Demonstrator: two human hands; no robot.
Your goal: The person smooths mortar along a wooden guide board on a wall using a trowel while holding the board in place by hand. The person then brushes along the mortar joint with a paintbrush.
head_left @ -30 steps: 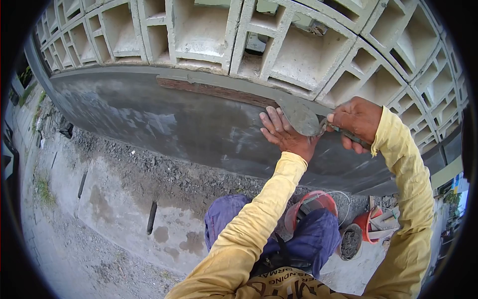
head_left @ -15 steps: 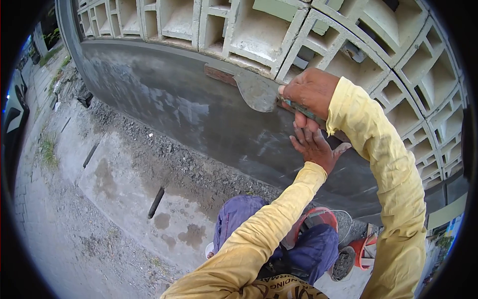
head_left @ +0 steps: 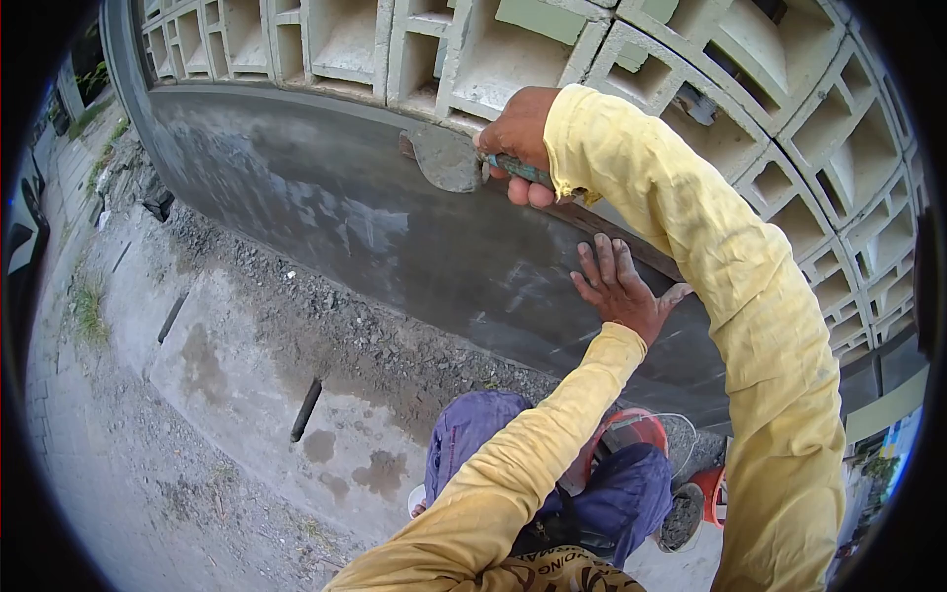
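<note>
- A worker's right hand (head_left: 518, 143) wraps around the handle of a trowel (head_left: 449, 161), its grip closed firmly, fingers curled beneath and the thumb pointing toward the blade.
- The blade lies against the top edge of a gray plastered wall (head_left: 286, 187), just below a row of pale breeze blocks (head_left: 340, 44); a small brown patch (head_left: 405, 145) shows beside its far end.
- The left hand (head_left: 623, 294), its grip spread wide and holding nothing, rests against the plaster, below and to the right of the trowel. Its fingertips come near a narrow brown strip (head_left: 646, 259), whose material is hard to tell.
- Both arms wear yellow sleeves (head_left: 769, 326), the right one stretching across the breeze blocks.
- Below, purple trousers (head_left: 473, 424) show bent knees, with a red bucket (head_left: 651, 427) just beyond. To the right, a pail of gray mix (head_left: 681, 518) stands beside a second red container (head_left: 709, 482), partly hidden by the sleeve.
- Loose gravel (head_left: 345, 331) lines the wall's foot, beside a stained concrete slab (head_left: 237, 385).
</note>
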